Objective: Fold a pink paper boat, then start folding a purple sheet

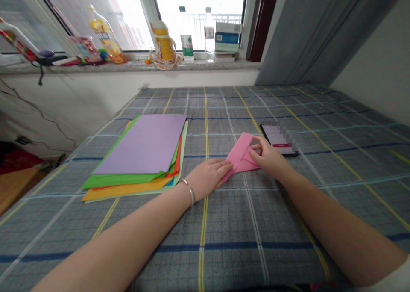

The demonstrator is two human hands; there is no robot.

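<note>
A folded sheet of pink paper (238,151) lies on the checked cloth in front of me, with a long narrow flap over a wider part. My left hand (211,174), a silver bangle at its wrist, rests with fingers stretched out on the paper's near left end. At the far right edge, my right hand (267,155) has its thumb and fingers bent together on the paper, pinching its edge. The fingers partly cover that right side.
A stack of coloured paper (141,146), purple on top, sits at the left. Behind my right hand lies a phone (278,140). Bottles (209,35), a yellow flask (164,44) and boxes (227,39) line the windowsill. A grey curtain (304,31) hangs at the right.
</note>
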